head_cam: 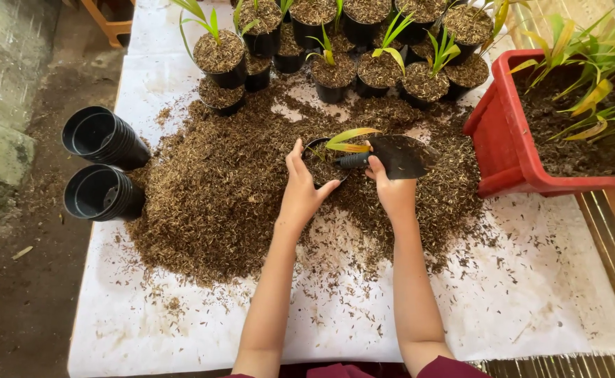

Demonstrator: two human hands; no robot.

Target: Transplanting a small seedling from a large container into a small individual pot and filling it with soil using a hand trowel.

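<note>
A white woven cloth sheet (pixel 531 294) covers the bench, speckled with tan and brown husk bits. The loose heap of brown and straw-coloured potting husk (pixel 216 189) is flecked light and dark. The small round plastic pot (pixel 319 166) is black, its seedling's narrow leaves (pixel 349 138) yellow-green. The hand trowel (pixel 398 155) is black all over. The two stacks of empty round plastic pots (pixel 104 164) are black. The rectangular plastic planter box (pixel 503 140) is red, holding dark brown soil. The sleeve edges (pixel 447 367) are maroon.
</note>
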